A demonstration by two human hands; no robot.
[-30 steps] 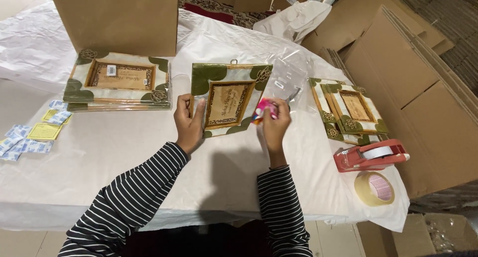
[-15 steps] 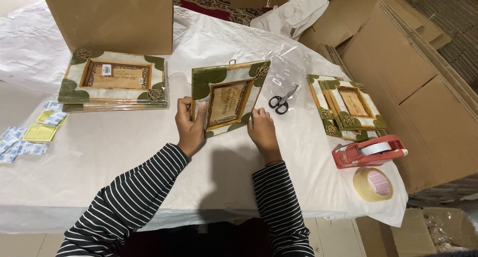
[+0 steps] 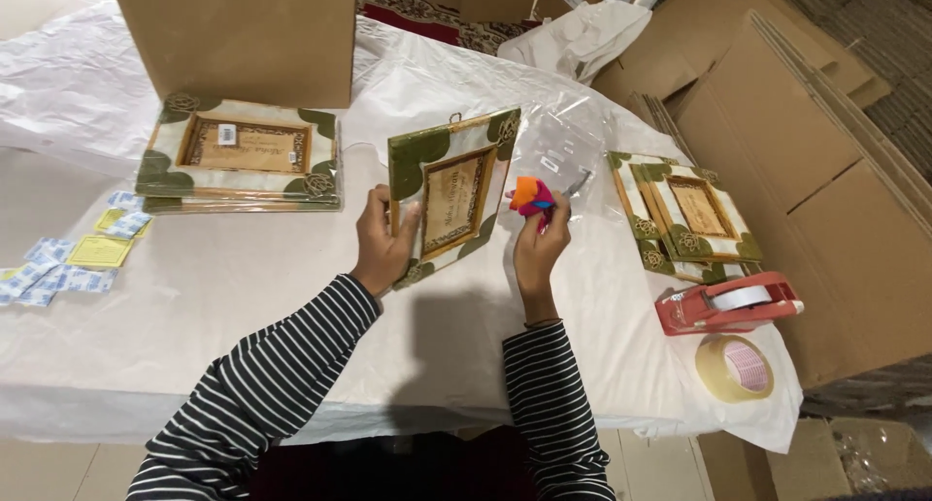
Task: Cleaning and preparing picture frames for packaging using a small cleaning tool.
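Note:
My left hand (image 3: 382, 241) grips the lower left edge of a green-cornered framed plaque (image 3: 452, 192) and holds it tilted up off the white table cover (image 3: 243, 297). To its right, my right hand (image 3: 540, 249) is raised and pinches a small orange and pink object (image 3: 532, 195) between its fingers. Just behind that hand lies a clear plastic bag (image 3: 563, 151), with the metal tips of scissors (image 3: 580, 183) showing.
A stack of similar plaques (image 3: 238, 151) lies at the left before a cardboard box (image 3: 243, 25). More plaques (image 3: 691, 215) are stacked at the right, near a red tape dispenser (image 3: 728, 302) and a tape roll (image 3: 735, 367). Small packets (image 3: 58, 268) lie far left. Flattened cardboard (image 3: 815, 171) leans at right.
My right hand has lifted off the plaque's right edge and now holds the orange and pink object again. The plaque is tilted up more steeply. The scissors are now mostly hidden.

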